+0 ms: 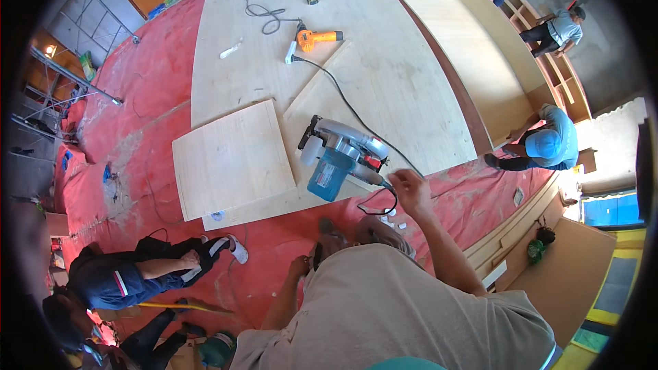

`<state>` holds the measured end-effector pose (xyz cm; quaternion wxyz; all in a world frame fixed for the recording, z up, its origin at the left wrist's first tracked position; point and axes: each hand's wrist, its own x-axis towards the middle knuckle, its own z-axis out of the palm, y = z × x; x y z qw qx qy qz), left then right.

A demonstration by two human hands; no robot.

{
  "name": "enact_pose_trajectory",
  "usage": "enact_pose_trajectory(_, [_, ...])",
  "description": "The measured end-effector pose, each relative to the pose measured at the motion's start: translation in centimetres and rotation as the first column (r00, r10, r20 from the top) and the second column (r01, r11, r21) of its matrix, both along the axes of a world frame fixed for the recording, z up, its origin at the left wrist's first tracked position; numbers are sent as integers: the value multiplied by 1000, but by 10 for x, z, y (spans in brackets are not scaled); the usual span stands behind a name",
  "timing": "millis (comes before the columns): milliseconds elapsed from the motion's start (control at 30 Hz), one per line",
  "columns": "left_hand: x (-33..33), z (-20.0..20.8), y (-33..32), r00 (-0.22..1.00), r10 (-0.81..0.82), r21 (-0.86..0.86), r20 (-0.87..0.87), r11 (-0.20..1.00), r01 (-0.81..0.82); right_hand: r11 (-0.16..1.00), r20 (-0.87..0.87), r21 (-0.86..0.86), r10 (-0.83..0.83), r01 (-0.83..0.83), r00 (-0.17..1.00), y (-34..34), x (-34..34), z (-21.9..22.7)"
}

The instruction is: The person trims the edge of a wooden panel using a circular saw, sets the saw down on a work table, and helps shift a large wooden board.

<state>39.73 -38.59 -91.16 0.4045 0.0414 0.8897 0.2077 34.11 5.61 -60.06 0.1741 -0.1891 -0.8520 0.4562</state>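
Observation:
A teal and grey circular saw (338, 157) rests on the large pale wood panel (384, 41) near its front edge. My right hand (411, 193) is just right of the saw's rear handle, fingers closed on the black power cord. Low beside my body, partly covered by my shirt, my left hand (299, 266) is curled; anything in it is hidden. Left of the saw lies a smaller square board (233, 157). An orange and yellow drill (319, 40) lies farther back, next to a white extension socket (290, 52).
Red sheeting (151, 130) covers the floor. One person (130, 267) is at the lower left; another in a blue cap (545, 144) crouches by a long wooden cabinet (480, 48). Scaffolding (75, 75) stands left. Long boards (514, 233) lie at the right.

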Motion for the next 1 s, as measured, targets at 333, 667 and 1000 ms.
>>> enact_pose_trajectory(333, [-37, 10, 7, 930, 324, 233, 171, 904, -358, 865, 470, 338, 185, -370, 863, -64, -99, 17])
enact_pose_trajectory(667, [-10, -42, 8, 990, 109, 133, 93, 984, -121, 891, 525, 229, 226, -392, 821, -59, -128, 9])
enact_pose_trajectory(1000, [24, 14, -2, 626, 625, 305, 467, 550, -777, 968, 449, -244, 165, -57, 878, 2, -92, 66])
